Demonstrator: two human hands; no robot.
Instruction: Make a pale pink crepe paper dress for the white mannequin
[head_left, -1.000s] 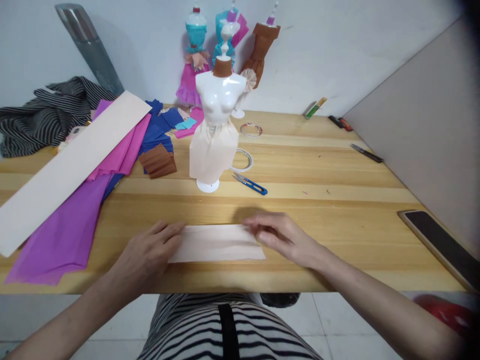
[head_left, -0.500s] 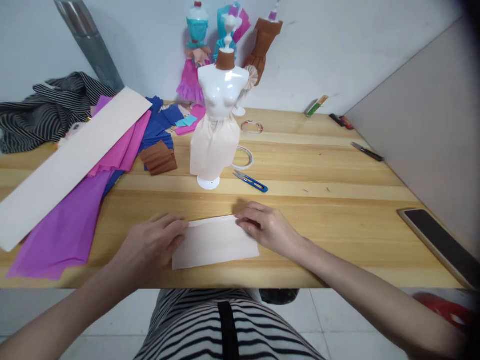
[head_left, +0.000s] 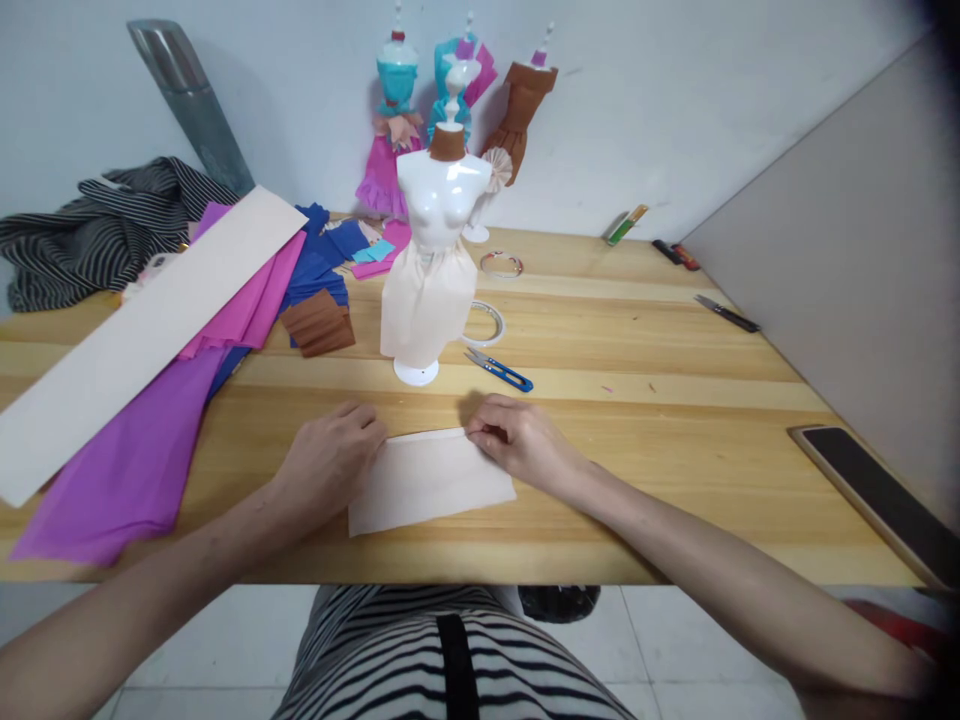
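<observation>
A cream rectangle of crepe paper [head_left: 431, 485] lies flat near the table's front edge, a narrow fold along its far edge. At its far left corner, my left hand [head_left: 334, 455] is closed with the fingertips on the fold. My right hand [head_left: 517, 440] pinches the same folded edge at the far right corner. Beyond the paper stands a small white mannequin [head_left: 442, 190], wearing a gathered cream skirt [head_left: 429, 300] and a brown neck band [head_left: 448, 143]. Blue thread snips [head_left: 499, 370] rest to the right of its base, points toward it.
Rolls of tape [head_left: 484, 325] lie behind the snips. To the left, a long cream strip [head_left: 150, 340] covers purple [head_left: 139, 460], pink and blue sheets. Dressed mannequins [head_left: 517, 120] line the wall. A phone [head_left: 870, 500] and black-handled snips [head_left: 727, 313] lie at right.
My left hand has slid slightly right and its fingers have curled in more on the folded edge. The right hand's fingers have tightened into a pinch. The view has tilted slightly.
</observation>
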